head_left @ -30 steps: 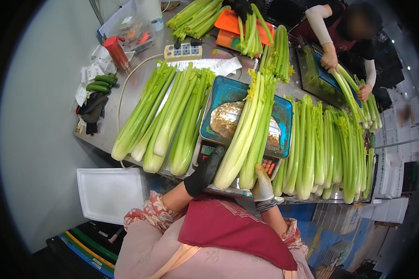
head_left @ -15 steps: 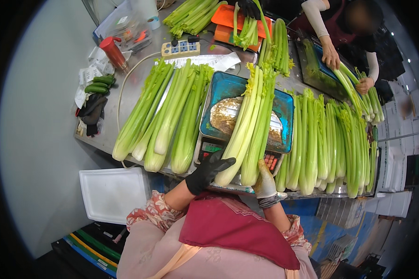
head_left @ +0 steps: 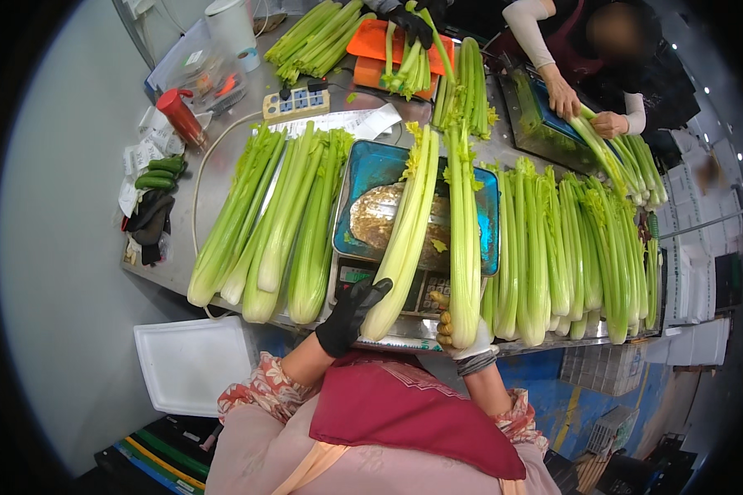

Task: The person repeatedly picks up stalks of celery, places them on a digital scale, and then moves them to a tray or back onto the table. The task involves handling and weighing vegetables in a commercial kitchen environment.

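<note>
Head view: two celery bunches lie lengthwise over the blue tray [head_left: 483, 239] of a scale [head_left: 388, 289] at the near edge of the steel worktop [head_left: 215, 186]. Left hand [head_left: 351, 313], black glove, fingers spread wide, palm against the root end of the left celery [head_left: 404, 239]; touching, not closed round it. Right hand [head_left: 462, 334], pale glove, wrapped round the butt of the right celery [head_left: 464, 223], gripping it firmly. Both forearms come up from the lower edge, elbows tucked, wrists bent toward the scale. Judgement: the weighing goes best with both bunches resting wholly on the tray, clear of the rows beside it, and the hands lifted off so nothing presses down. Loose celery rows lie left [head_left: 264, 223] and right [head_left: 570, 247] of the scale. Across the worktop another person's hands [head_left: 586, 111] sort more stalks.
</note>
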`<action>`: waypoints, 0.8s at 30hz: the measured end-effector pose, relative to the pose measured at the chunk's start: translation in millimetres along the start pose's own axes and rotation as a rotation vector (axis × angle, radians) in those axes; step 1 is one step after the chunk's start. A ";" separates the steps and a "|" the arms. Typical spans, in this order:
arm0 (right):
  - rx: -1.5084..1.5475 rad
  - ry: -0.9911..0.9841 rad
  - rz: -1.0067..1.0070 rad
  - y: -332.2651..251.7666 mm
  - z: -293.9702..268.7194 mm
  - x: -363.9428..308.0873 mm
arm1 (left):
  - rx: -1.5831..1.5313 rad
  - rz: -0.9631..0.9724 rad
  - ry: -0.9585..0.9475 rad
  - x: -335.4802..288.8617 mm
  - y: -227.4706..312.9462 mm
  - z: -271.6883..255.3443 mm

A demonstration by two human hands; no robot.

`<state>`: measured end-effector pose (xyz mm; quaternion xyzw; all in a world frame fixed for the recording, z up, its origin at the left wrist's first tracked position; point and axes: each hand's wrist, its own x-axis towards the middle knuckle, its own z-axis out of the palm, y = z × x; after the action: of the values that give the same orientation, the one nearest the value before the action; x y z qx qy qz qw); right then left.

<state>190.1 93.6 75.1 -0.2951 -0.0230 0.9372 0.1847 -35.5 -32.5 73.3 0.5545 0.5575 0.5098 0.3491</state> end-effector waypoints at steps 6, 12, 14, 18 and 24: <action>0.196 -0.218 0.077 -1.3 -7.2 0.1 | 0.058 0.157 -0.029 6.2 -4.3 6.3; 0.133 -0.204 0.061 -2.6 -13.9 -0.2 | -0.312 -0.193 -0.011 7.5 -2.6 12.3; 0.135 -0.218 0.078 -3.1 -20.7 2.0 | -0.640 -0.484 -0.017 13.9 4.6 14.1; -0.155 0.054 0.030 0.5 -8.1 2.3 | -0.844 -0.570 -0.013 15.8 -5.1 17.6; -0.485 0.163 -0.270 17.7 1.1 5.9 | -0.330 -0.165 -0.022 9.9 -3.6 16.8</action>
<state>179.2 79.3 70.1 -0.3994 -0.2706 0.8443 0.2332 -21.8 -19.3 67.6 0.4477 0.5059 0.5580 0.4819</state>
